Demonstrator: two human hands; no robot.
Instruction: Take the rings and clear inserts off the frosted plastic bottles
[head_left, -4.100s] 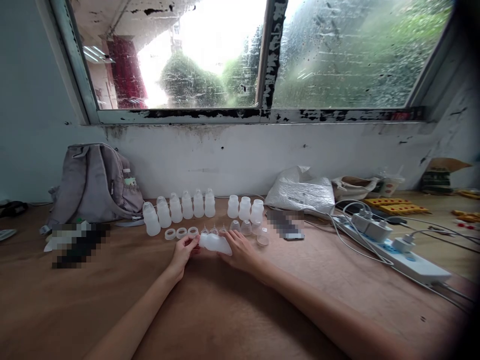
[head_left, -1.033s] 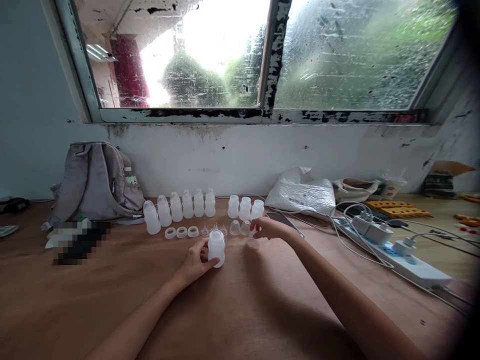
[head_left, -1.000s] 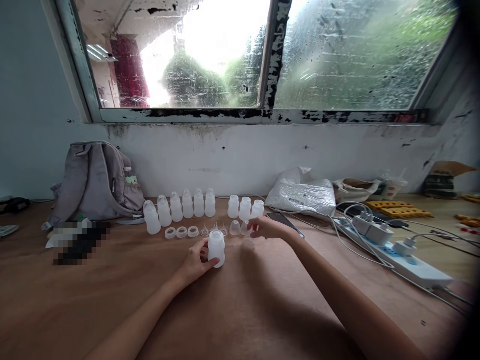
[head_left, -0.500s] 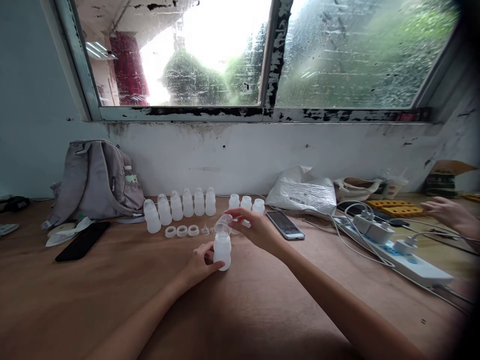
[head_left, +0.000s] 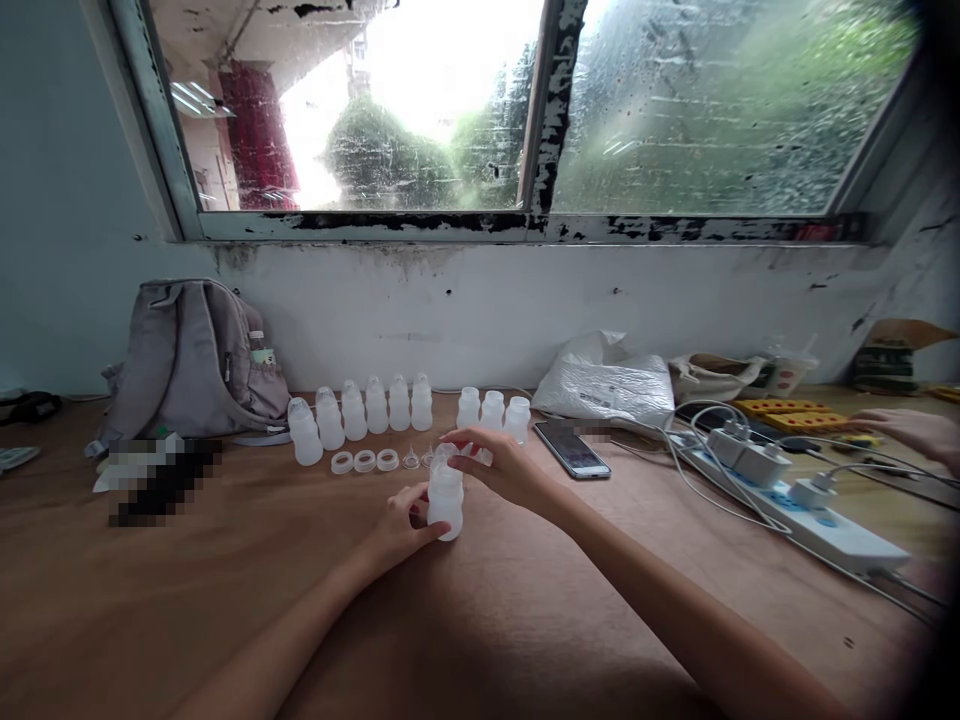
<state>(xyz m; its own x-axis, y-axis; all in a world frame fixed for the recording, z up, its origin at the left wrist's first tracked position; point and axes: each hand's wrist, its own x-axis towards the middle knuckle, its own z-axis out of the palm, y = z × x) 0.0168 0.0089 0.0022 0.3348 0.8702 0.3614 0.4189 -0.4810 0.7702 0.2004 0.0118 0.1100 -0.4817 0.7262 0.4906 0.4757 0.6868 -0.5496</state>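
Holds a frosted baby bottle (head_left: pixel 445 510) upright on the tabletop (head_left: pixel 480 620), at the front of the arranged parts and near the middle of the work area. Grips the lower body of the bottle with the left hand (head_left: pixel 409 525), closed around its side. Pinches a clear dome cap (head_left: pixel 442 456) with the right hand (head_left: pixel 487 462), palm down, directly at the bottle mouth. Cannot tell whether fully seated, owing to partial cover by the right hand. Includes, at the rear left, a row of six capped bottles (head_left: pixel 376 408), all on end; to the right of that row, three open bottles (head_left: pixel 492 412), also on end. Includes, in front of the capped row, three white rings (head_left: pixel 364 468) laid flat, then clear teats (head_left: pixel 411 461) just beside, partly hidden nearer the right hand. Locate the smartphone (head_left: pixel 577 455) right of the open bottles, the silver package (head_left: pixel 611 385) behind it, and the white power strip (head_left: pixel 847 538) farther right. Note another person's hand (head_left: pixel 911 432) at the right edge, near yellow blocks (head_left: pixel 791 416).
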